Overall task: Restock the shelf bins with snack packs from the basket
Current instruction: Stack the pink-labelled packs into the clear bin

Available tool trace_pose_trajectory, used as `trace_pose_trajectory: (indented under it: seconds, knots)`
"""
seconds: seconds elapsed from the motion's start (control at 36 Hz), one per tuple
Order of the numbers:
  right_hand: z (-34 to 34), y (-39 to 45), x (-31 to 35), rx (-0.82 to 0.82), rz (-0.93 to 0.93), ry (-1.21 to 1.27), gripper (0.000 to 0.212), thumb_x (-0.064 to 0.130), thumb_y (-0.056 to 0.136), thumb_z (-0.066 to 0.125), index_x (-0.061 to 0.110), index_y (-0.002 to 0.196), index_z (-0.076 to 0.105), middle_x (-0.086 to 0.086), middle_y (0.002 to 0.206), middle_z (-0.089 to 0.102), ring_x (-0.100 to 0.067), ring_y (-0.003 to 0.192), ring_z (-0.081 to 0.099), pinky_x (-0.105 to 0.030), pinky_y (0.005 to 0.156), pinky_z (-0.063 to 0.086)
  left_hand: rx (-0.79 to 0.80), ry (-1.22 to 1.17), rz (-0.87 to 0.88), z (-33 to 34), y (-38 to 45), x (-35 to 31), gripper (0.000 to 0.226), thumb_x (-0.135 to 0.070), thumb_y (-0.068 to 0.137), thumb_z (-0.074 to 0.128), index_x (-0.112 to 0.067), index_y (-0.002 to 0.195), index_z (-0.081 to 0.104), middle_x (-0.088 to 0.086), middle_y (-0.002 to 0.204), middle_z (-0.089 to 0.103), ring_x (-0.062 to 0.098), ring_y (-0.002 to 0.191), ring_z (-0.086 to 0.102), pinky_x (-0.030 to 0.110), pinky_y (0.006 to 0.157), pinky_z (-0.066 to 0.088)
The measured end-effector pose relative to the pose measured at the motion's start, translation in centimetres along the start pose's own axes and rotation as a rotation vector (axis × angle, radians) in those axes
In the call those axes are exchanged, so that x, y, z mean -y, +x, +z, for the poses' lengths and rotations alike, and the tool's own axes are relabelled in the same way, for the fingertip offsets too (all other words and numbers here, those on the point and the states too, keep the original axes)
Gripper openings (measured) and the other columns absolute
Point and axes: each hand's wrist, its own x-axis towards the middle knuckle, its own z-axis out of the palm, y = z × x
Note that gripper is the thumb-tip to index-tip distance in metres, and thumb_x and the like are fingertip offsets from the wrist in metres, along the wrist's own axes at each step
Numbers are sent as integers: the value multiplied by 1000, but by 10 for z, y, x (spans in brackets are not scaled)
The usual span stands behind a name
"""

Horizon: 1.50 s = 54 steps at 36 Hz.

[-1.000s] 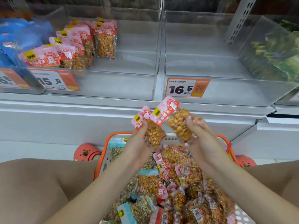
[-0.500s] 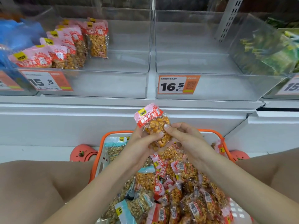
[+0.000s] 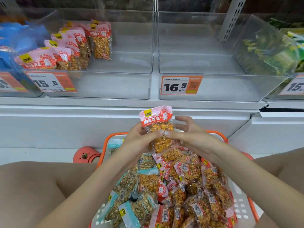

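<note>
At centre frame, the left hand and right hand each close a thumb-and-finger grip on one pink-topped clear peanut pack, upright above the orange plastic basket of snack packs, below the clear shelf bins.

orange price tags, red strawberry sandal, perforated shelf upright

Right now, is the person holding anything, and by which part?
Yes: a pink-topped peanut pack, held upright above the basket. Left hand and right hand pinch it at its middle, thumbs meeting on the front.
</note>
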Motion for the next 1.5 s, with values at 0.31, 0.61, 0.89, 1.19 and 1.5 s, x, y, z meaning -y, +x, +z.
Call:
trace_pose_trajectory:
  seconds: [0.31,0.61,0.89,1.19,1.5]
  knots:
    - [-5,-3,8,356,-90,74,65,8,65,74,28,124,53,-12,100,71,-22,88,70,-34,71,58,55,115,66,-8,-12,-19,61,-36,52,84,-27,110,65,17,114,65,40,102,65,71,84,45]
    - [51,-4,78,235,-359,11,50,1,68,77,26,107,58,-5,85,70,-17,71,67,-27,57,53,-38,259,270,-55,-26,-97,54,-47,64,82,-21,102,55,0,103,66,6,83,66,26,66,57]
    - [138,83,191,-154,-569,21,52,12,71,82,24,110,50,3,100,66,-17,93,67,-37,80,58,-730,887,784,-157,13,-148,13,-27,84,59,-14,85,61,-2,80,58,12,72,51,28,73,42]
    - [168,212,211,-92,-303,-222,63,28,62,90,20,113,54,0,100,69,-13,81,67,-27,56,53,-365,1457,699,-166,37,-148,27,-28,77,76,-12,97,68,8,97,66,31,97,57,43,85,45]
    - [166,256,204,-280,-453,-632,61,37,74,82,18,126,56,-2,126,63,-24,110,62,-34,87,54,-357,1522,702,-170,48,-140,23,-30,89,63,-22,110,61,-4,112,63,21,107,49,33,89,31]
